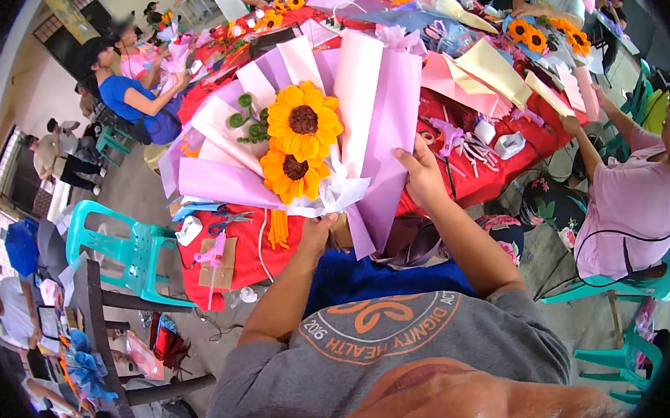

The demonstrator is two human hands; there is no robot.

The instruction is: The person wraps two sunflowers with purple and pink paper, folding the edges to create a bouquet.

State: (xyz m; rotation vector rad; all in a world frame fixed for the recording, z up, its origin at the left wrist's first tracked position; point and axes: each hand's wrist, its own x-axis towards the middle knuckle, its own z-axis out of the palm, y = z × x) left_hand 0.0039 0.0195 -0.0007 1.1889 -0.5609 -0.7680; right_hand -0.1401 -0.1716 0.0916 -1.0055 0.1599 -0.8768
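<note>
A bouquet of two orange fuzzy-wire sunflowers (303,120) with dark brown centres is held upright before me. Curled green sprigs (248,120) stand to the left of the blooms. Around them fan out folded sheets of lilac wrapping paper (388,127) and pale pink paper (361,91), with white tissue (332,194) at the base. My left hand (319,232) is closed round the bouquet's bottom, its fingertips partly hidden. With thumb and fingers, my right hand (423,173) pinches the right edge of the lilac paper.
On the red-covered table (256,249) lie a pink glue gun (212,255), scissors (229,220) and orange fuzzy wires (277,228). Another pink glue gun (446,135) rests at the right. A green chair (131,243) stands left; a person in pink (629,196) sits right.
</note>
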